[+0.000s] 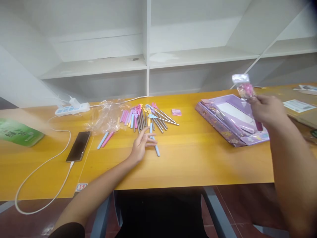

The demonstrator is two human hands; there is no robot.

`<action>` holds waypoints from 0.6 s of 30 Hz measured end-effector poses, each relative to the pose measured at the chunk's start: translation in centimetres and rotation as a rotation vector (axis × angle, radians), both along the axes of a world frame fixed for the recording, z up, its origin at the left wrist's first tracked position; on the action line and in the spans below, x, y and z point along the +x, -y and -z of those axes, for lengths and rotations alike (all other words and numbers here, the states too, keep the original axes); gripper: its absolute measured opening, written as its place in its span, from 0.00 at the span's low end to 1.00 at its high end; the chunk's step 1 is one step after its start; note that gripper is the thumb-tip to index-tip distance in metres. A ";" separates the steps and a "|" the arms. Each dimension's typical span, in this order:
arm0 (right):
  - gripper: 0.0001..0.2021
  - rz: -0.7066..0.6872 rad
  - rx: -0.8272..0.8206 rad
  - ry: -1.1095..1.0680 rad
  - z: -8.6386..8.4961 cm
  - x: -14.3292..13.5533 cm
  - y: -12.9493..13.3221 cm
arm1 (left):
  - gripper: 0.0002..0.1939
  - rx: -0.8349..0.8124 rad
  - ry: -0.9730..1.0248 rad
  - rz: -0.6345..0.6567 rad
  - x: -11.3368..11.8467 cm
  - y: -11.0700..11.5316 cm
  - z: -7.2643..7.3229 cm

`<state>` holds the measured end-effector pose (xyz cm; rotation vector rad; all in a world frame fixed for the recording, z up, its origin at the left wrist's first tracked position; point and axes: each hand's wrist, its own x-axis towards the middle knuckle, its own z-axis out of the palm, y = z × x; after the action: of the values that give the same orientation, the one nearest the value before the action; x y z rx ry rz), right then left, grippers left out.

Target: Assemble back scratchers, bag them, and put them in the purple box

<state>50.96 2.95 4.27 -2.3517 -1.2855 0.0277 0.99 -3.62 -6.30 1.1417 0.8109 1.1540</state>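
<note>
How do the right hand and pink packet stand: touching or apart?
Touching: the head view shows the right hand closed around the pink packet, below its top.

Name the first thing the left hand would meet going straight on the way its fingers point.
Most likely the light blue stick: the fingers of the left hand cross over it in the picture, though whether they touch it or hover above is unclear.

White shelves [198, 55] stand before me across the top of the frame, behind a yellow wooden table [193, 168] that gleams softly near the middle. At lower right, dark reddish floor [244, 205] shows beside a grey-blue bar [219, 211].
</note>
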 end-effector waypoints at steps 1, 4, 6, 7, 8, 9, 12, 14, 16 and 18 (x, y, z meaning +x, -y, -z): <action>0.31 0.025 -0.099 -0.084 0.8 0.9 -1.0 | 0.35 -0.002 -0.007 0.008 0.1 0.0 0.1; 0.18 -0.118 -0.218 -0.160 3.8 1.1 -2.3 | 0.35 -0.003 -0.029 0.022 0.1 0.0 0.4; 0.15 -0.183 -0.235 -0.152 5.4 0.6 -2.3 | 0.34 -0.010 -0.035 0.027 0.1 -0.1 0.4; 0.16 -0.184 -0.238 -0.141 5.9 0.5 -2.2 | 0.34 -0.013 -0.035 0.028 0.0 -0.1 0.5; 0.17 -0.179 -0.239 -0.128 6.3 0.5 -2.0 | 0.34 -0.016 -0.037 0.030 -0.1 -0.2 0.5; 0.18 -0.170 -0.238 -0.113 6.6 0.7 -1.9 | 0.34 -0.016 -0.041 0.033 -0.1 -0.2 0.5; 0.21 -0.118 -0.237 -0.056 7.0 1.8 -2.0 | 0.33 -0.014 -0.063 0.040 -0.3 -0.3 0.5; 0.20 -0.067 -0.236 -0.031 7.4 2.4 -2.3 | 0.32 -0.014 -0.081 0.044 -0.3 -0.3 0.5; 0.19 -0.041 -0.233 -0.030 7.7 2.7 -2.6 | 0.32 -0.012 -0.100 0.053 -0.3 -0.2 0.4; 0.18 -0.041 -0.227 -0.038 8.0 2.8 -2.7 | 0.31 -0.004 -0.127 0.070 -0.3 -0.1 0.4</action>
<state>53.75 5.67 -3.76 -2.4988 -1.3755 0.2427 0.70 -3.51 -6.65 1.2399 0.8627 1.0294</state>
